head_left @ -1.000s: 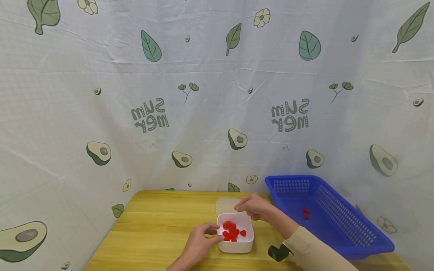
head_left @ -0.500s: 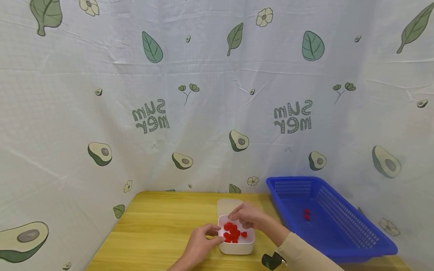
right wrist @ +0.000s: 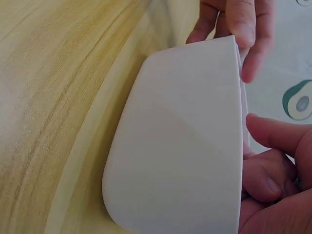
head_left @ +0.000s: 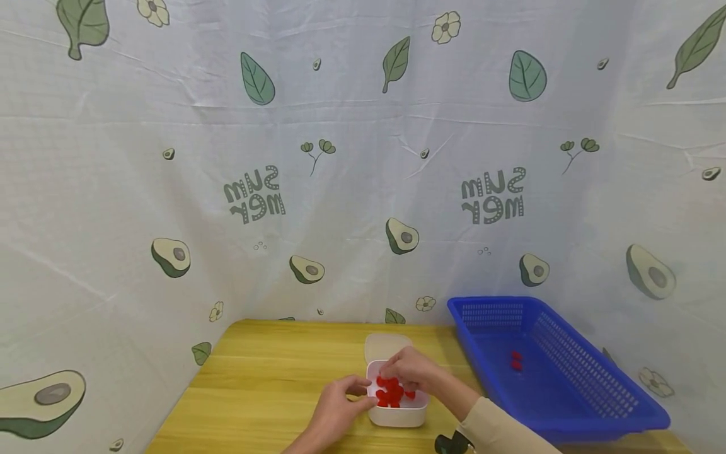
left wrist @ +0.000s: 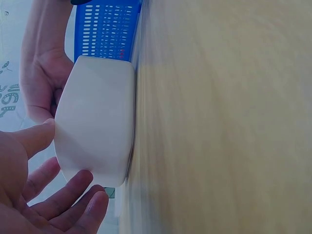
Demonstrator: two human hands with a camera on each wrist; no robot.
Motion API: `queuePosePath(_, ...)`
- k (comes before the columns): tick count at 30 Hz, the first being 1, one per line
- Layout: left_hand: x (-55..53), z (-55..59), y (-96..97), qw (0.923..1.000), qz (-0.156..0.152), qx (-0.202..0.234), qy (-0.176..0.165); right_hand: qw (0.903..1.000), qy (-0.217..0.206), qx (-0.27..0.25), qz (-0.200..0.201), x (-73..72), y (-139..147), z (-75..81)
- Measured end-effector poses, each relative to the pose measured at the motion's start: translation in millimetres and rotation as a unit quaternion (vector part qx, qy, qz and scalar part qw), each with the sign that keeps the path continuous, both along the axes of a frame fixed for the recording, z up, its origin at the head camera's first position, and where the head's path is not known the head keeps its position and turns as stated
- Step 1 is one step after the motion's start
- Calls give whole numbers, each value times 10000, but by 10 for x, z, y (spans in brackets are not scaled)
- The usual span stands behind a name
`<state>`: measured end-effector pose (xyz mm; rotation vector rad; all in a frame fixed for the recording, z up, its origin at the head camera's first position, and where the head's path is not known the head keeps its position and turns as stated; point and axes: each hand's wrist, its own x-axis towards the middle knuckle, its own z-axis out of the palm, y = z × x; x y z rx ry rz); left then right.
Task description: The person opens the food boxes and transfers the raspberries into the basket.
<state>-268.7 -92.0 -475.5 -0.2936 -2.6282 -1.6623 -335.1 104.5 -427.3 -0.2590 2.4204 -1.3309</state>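
A small white square box [head_left: 397,417] stands on the table with several small red pieces [head_left: 391,396] inside. My left hand [head_left: 338,403] holds its left side, thumb and fingers spread along the wall; in the left wrist view the thumb [left wrist: 39,137] is at the rim. The right hand [head_left: 416,371] reaches over the back right rim, fingertips down in the box at the red pieces. In the right wrist view, its fingers [right wrist: 265,178] are curled behind the wall, and I cannot tell whether they pinch a piece.
A pale lid [head_left: 386,345] lies right behind the box. At the right stands a large blue perforated basket [head_left: 558,378] with a few red pieces [head_left: 515,360] on its floor. The wooden table [head_left: 272,372] ends at a printed curtain [head_left: 340,189].
My right hand has moved left and down from above the box's back right corner, its fingertips now among the red pieces. The left hand has kept its place at the box.
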Motion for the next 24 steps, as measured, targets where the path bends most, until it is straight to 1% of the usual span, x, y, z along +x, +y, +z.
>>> queuePosePath(4,1,-5,-2,9999,25,-33,153,9999,103,2,12,18,-34,-31)
queuePosePath(9,0,-15,-1,9993,32,-108,365,9996,270,54,-5,14,-73,-110)
queuePosePath(14,-3,-12,2,9993,3,-102,372,9992,378,92,-105,14,-100,-176)
queuePosePath(18,2,-16,4,9991,2,-114,400,9987,500,104,-55,39,-114,-192)
queuePosePath(21,11,-26,2,9989,18,-140,441,9971,703,285,17,51,-122,-219)
queuePosePath(24,13,-41,-3,9987,12,-156,488,9937,950,591,15,48,-137,-267)
